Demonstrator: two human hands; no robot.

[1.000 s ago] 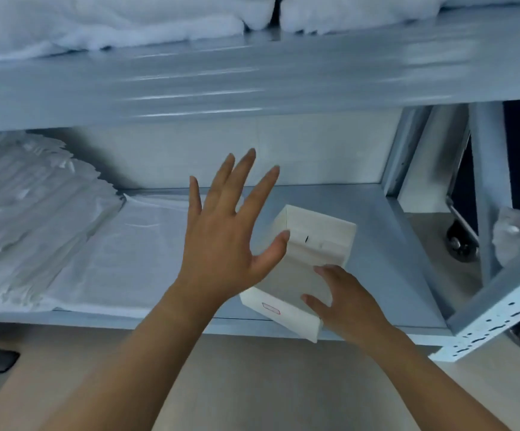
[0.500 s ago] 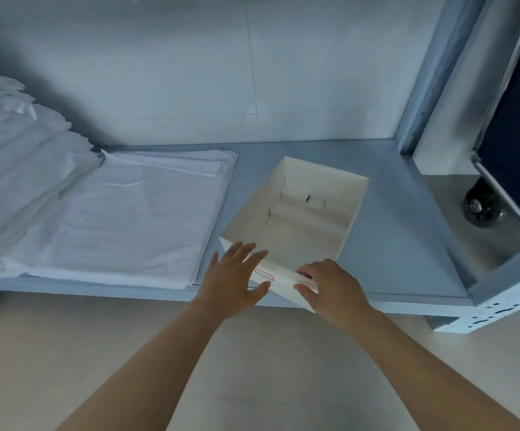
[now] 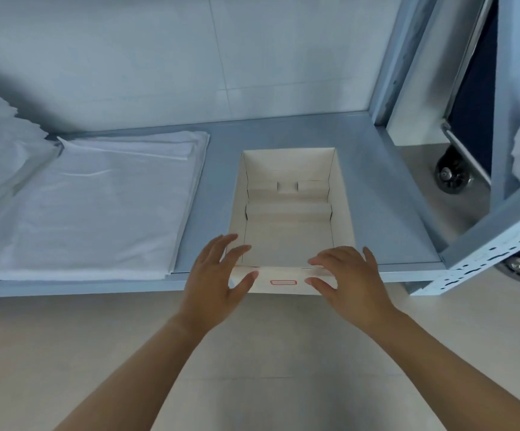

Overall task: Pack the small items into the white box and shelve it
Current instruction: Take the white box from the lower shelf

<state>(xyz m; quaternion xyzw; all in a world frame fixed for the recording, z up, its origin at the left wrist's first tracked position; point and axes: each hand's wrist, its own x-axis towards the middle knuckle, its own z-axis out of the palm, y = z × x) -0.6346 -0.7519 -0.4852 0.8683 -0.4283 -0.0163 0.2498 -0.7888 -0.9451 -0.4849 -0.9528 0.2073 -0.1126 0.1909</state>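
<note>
Nearest are two bare forearms reaching forward over a pale floor (image 3: pixel 66 353). The left hand (image 3: pixel 213 279) is at the box's near left corner, its thumb against the front face and its fingers (image 3: pixel 235 251) loosely spread over the rim beside the left wall; whether it grips is unclear. The right hand (image 3: pixel 347 276) is at the near right corner, thumb on the front face, fingers curled over the top of the front edge, so it looks like a light hold on that edge.

The box (image 3: pixel 289 213) is white, open at the top, and sits on the grey shelf (image 3: pixel 376 194), square to its front edge, with its front face hanging slightly past that edge. A small red outlined rectangle (image 3: pixel 283 282) marks the front face. Inside I see only folded cardboard flaps, no items.

Left of the box, apart from it, lies a flat stack of folded white cloth (image 3: pixel 97 213); further left a higher heap of white fabric (image 3: pixel 0 144) rises to the frame's edge.

To the right stand the shelf's grey uprights (image 3: pixel 504 98), with a perforated rail (image 3: pixel 488 255) and a black caster wheel (image 3: pixel 449 177) behind them. A pale tiled wall (image 3: pixel 190 57) closes the back
</note>
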